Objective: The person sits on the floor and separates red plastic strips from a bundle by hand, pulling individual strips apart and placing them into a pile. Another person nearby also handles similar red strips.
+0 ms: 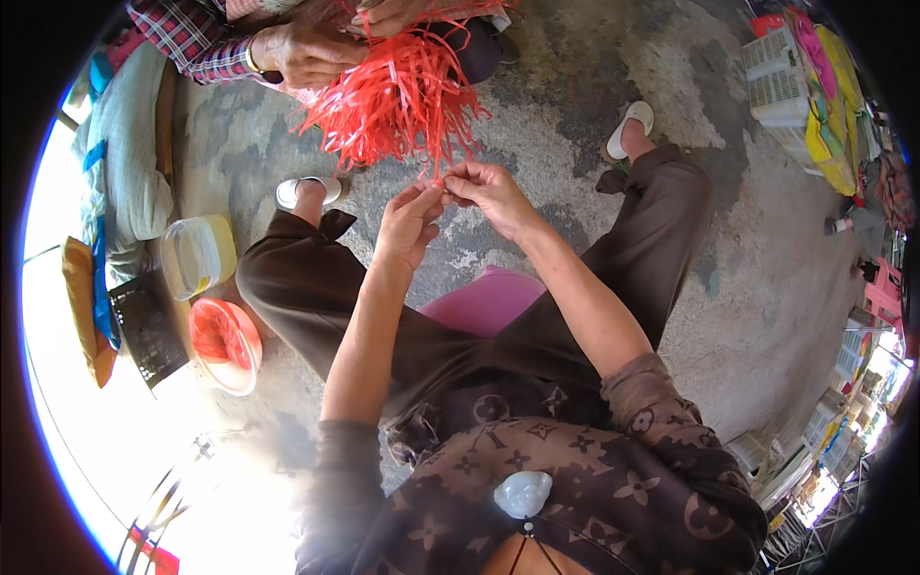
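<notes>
My left hand [415,215] and my right hand [485,192] meet at the fingertips above the floor, between my knees. Both pinch the lower end of a red plastic strand that hangs from a large tangled bundle of red plastic ribbon [402,97]. Just what the fingertips hold is too small to make out. The bundle lies at the top of the view, where a person facing me has both hands [313,54] on it. That person wears a plaid sleeve [215,43]. A pink plastic seat [485,298] shows between my thighs.
To the left stand a translucent yellowish container [198,255], a basin with red material [241,366] and a black plastic crate [147,330]. A covered padded thing [133,158] is at the upper left. White crates [780,79] with bags and a pink stool [885,295] stand at the right.
</notes>
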A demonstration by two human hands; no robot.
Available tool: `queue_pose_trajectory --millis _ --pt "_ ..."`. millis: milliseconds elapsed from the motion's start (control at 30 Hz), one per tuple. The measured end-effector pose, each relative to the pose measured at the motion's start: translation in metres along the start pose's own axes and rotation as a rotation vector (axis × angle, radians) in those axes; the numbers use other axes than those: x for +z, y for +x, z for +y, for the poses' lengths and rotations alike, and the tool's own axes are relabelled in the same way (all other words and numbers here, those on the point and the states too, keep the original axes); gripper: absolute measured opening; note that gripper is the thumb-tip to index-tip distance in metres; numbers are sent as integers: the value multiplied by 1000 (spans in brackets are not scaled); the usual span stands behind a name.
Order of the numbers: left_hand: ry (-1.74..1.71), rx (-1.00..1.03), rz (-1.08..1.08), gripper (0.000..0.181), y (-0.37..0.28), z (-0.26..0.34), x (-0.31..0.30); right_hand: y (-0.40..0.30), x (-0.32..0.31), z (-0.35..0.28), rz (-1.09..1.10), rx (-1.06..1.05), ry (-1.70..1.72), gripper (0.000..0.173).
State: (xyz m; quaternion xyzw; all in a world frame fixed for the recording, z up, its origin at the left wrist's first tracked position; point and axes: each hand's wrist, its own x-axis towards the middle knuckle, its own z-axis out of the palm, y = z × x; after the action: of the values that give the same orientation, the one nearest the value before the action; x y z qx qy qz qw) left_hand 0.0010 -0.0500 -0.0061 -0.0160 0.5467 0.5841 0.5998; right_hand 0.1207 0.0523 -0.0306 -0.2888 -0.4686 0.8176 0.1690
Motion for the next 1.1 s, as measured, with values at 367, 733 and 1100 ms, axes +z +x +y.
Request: queue_pose_trajectory --millis 367,733,1100 --pt "337 283 137 22 -4 5 10 19 6 -26 14 -302 -394 15" --pt "358 216 95 23 8 21 24 75 -17 -38 -122 -93 -361 26" --pt "309 239 182 23 0 12 21 93 -112 104 417 -151 -809 59"
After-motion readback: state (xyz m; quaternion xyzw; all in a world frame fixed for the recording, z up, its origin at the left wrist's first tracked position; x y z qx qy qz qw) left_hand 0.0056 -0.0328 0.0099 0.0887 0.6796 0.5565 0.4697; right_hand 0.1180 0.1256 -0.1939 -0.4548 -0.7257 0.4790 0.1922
